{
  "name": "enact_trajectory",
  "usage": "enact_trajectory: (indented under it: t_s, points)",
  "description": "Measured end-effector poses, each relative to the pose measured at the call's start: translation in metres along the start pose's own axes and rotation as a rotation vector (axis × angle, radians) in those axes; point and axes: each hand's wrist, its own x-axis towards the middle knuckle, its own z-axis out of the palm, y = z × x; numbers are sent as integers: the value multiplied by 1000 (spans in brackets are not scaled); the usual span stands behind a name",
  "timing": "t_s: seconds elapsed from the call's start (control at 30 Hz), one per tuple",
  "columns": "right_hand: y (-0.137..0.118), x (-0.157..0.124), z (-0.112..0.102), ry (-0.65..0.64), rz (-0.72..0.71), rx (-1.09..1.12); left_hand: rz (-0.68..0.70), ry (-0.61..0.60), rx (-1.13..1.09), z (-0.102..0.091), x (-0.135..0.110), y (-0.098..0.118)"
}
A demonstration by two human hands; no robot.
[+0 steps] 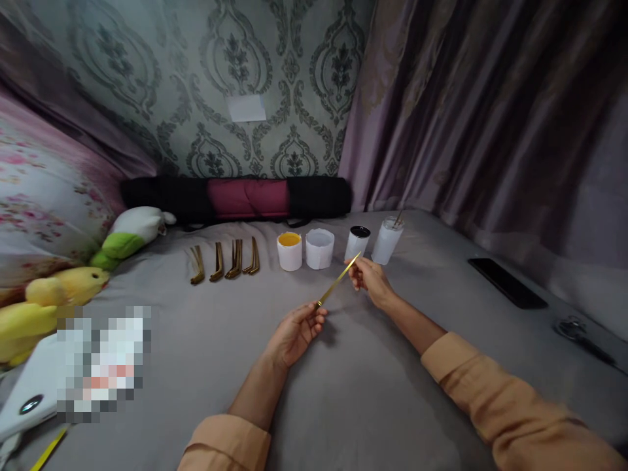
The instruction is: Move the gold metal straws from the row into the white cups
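A slim gold-coloured stick [338, 280] slants between my two hands, with a banded part near its lower end. My left hand [297, 333] is closed in a pinch on that lower end. At the upper end, the curled fingers of my right hand [369, 280] close around the stick near its pointed tip. Just beyond my right hand stands a white container with a black rim [356, 246]. Beside it, a tilted white-wrapped jar [386, 243] has a thin stick standing in it.
Left of these stand a white-wrapped tub of yellow stuff [290, 256] and a white tub [320, 254]. Several bent brown-gold pieces [235, 261] lie in groups. A phone [507, 282] lies right, a white device [44, 379] left, near plush toys [63, 284].
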Motion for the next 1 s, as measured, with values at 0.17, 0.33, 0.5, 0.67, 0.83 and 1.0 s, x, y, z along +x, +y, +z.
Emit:
enact_trajectory:
  t_s: [0.17,0.33,0.5,0.67,0.83,1.0]
  points:
    - [-13,3,-5,31,19,-8,-8,11,8,3,-1,1]
    - [-20,7,-9,30,-4,-14,-9,7,9,3,-2,1]
    - [-24,11,-14,30,-8,-21,1,4,16,2,-2,0]
    - [-27,11,-18,34,4,-44,18,-5,38,3,-3,0]
    - [-31,6,-19,47,26,-56,21,5,65,5,-2,-2]
    - [-33,3,-21,41,23,-62,26,26,92,8,-3,-2]
